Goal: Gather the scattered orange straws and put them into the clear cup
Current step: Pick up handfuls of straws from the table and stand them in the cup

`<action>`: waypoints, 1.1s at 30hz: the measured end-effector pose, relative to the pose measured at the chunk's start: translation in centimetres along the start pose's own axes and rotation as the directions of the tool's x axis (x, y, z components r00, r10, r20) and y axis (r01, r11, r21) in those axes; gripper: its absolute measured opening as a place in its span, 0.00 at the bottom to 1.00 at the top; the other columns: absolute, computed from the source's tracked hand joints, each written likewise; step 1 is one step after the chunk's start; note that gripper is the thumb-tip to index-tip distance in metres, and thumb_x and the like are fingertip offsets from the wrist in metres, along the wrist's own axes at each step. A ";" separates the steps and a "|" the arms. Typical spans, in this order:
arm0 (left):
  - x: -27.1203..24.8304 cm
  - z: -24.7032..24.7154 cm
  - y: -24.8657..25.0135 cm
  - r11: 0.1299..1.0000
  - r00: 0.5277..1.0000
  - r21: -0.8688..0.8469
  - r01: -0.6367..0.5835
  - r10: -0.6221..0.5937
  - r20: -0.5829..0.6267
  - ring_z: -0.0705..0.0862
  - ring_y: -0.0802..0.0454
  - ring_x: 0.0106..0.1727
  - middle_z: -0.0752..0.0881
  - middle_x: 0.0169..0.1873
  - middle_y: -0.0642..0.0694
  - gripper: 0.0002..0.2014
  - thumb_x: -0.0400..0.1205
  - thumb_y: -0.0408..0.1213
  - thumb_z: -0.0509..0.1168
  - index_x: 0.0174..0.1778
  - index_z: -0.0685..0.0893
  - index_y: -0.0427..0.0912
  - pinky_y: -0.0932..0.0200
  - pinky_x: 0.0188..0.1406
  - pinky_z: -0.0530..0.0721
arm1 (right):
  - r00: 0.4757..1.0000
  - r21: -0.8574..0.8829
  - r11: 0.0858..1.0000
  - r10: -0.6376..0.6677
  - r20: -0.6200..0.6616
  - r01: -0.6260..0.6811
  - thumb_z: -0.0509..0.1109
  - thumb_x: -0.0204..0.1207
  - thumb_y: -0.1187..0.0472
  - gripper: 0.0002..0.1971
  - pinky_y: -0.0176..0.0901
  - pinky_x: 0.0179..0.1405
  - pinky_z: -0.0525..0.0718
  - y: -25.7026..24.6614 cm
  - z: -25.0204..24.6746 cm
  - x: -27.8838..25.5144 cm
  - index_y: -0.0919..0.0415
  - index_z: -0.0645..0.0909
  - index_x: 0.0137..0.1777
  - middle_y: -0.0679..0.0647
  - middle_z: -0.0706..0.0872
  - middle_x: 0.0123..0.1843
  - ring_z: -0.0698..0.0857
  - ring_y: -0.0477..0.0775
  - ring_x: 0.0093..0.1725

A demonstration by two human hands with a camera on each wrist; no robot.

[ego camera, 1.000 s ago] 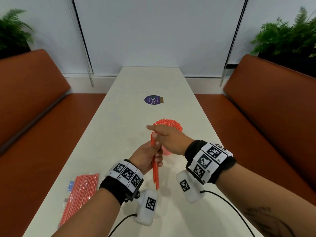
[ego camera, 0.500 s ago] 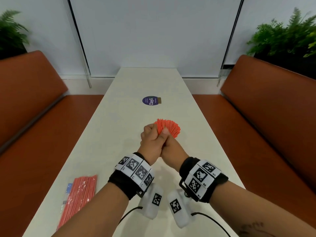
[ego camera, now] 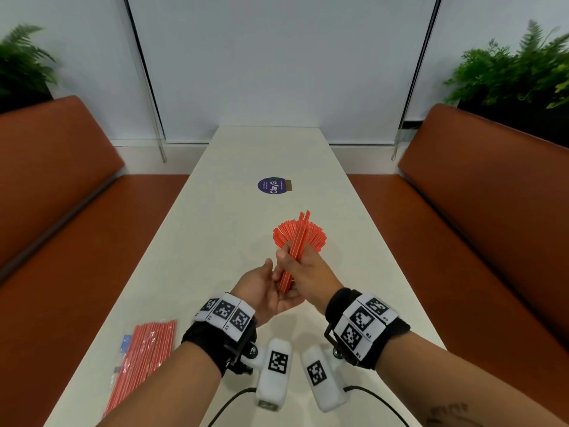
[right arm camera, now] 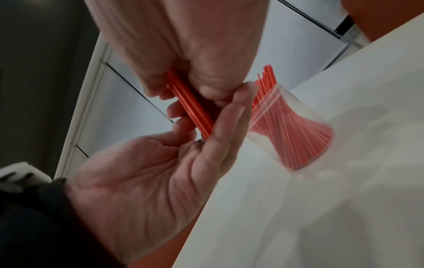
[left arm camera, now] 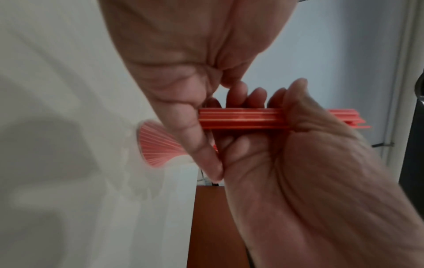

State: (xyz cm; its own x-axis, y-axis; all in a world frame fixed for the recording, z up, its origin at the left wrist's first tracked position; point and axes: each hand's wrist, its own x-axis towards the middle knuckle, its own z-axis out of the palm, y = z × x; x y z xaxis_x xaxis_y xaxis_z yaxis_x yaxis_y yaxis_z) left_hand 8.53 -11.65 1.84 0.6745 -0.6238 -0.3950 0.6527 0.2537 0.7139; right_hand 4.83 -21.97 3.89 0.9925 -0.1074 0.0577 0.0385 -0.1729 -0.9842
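My right hand [ego camera: 309,268] grips a bundle of orange straws [ego camera: 296,246], tilted up and away over the clear cup [right arm camera: 298,130]. The cup stands on the white table [ego camera: 215,241] just beyond my hands and holds a fan of several orange straws [ego camera: 317,238]. My left hand [ego camera: 261,288] lies palm up under the bundle's lower end, fingers straight, thumb beside the straw ends. In the right wrist view my right hand [right arm camera: 206,63] is curled round the bundle [right arm camera: 190,108] above my left hand [right arm camera: 160,172]. The left wrist view shows the bundle [left arm camera: 243,118] in the right hand [left arm camera: 309,163].
A plastic packet of orange straws [ego camera: 144,359] lies near the table's front left edge. A round purple sticker [ego camera: 272,185] sits farther back on the table. Brown benches [ego camera: 462,241] run along both sides.
The bundle passed from my left hand to my right. My left hand let go and opened underneath. The straws swung from hanging down to pointing up toward the cup.
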 end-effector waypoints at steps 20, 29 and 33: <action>0.9 -0.9 -0.7 0.952 0.997 0.297 -0.071 0.060 0.045 0.70 0.62 0.19 0.74 0.31 0.48 0.11 0.84 0.41 0.55 0.42 0.78 0.40 0.70 0.18 0.73 | 1.000 -0.077 0.997 0.017 -0.002 -0.017 0.69 0.76 0.65 0.06 0.31 0.19 0.71 -0.1 -3.1 0.0 0.57 0.78 0.39 0.43 0.79 0.21 0.75 0.40 0.20; 0.5 -1.3 -0.4 0.951 0.995 0.294 -0.098 0.088 0.049 0.69 0.62 0.19 0.74 0.30 0.49 0.13 0.85 0.38 0.55 0.44 0.82 0.37 0.71 0.18 0.70 | 0.916 -0.534 0.810 -0.372 -0.150 0.242 0.54 0.81 0.48 0.30 0.44 0.76 0.66 -1.6 -4.0 -0.2 0.59 0.56 0.81 0.53 0.66 0.79 0.66 0.48 0.77; 0.4 -1.8 -0.7 0.961 0.996 0.265 -0.083 0.086 -0.002 0.69 0.62 0.19 0.73 0.31 0.48 0.12 0.84 0.38 0.56 0.44 0.81 0.36 0.71 0.17 0.70 | 0.974 -0.398 0.898 -0.223 -0.048 0.186 0.62 0.81 0.55 0.32 0.21 0.62 0.71 -1.3 -3.6 -0.7 0.54 0.52 0.82 0.47 0.70 0.74 0.71 0.45 0.73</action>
State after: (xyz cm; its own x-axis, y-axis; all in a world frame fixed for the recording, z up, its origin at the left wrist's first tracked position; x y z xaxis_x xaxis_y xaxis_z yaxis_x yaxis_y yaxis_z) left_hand 8.90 -10.74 0.15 0.7291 -0.5979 -0.3330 0.4798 0.0995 0.8717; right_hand 3.69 -25.21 5.77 0.9522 -0.1128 0.2837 0.1733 -0.5653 -0.8065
